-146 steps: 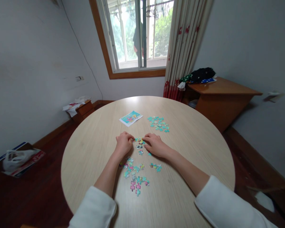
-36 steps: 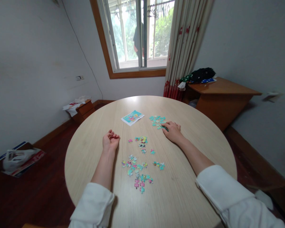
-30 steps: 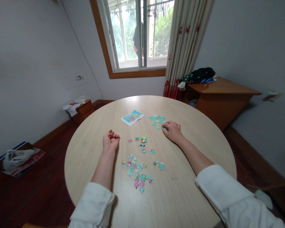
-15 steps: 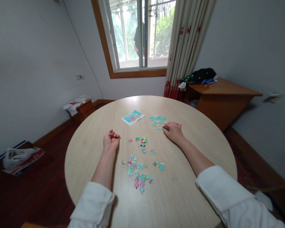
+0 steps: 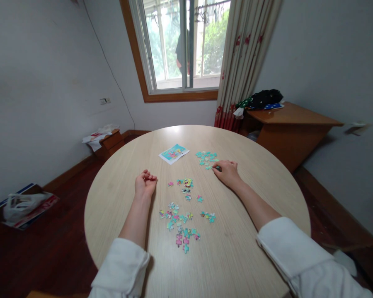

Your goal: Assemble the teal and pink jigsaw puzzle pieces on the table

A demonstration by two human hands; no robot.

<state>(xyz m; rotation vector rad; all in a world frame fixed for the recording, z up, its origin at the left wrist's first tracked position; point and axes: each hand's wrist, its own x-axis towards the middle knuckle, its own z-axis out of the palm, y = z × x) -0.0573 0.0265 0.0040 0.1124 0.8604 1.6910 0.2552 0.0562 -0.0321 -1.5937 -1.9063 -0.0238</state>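
Cannot read any text, label, brand, number or sign with certainty. Can detect pale marks resembling lettering on the red printed panel (image 5: 47, 203) beside the white plastic bag (image 5: 21, 206) at far left; cannot decipher, owing to blur and small size.

The round, pale desk (image 5: 236, 256) has a smooth wood-grain surface with a soft sheen at its far edge. Flat, multicoloured jigsaw pieces (image 5: 179, 239) look like printed card. The rectangular, blue-printed sheet (image 5: 174, 153) looks like paper. The white sleeves (image 5: 119, 265) are matt cloth; the crumpled white bag (image 5: 20, 207) looks like thin plastic.
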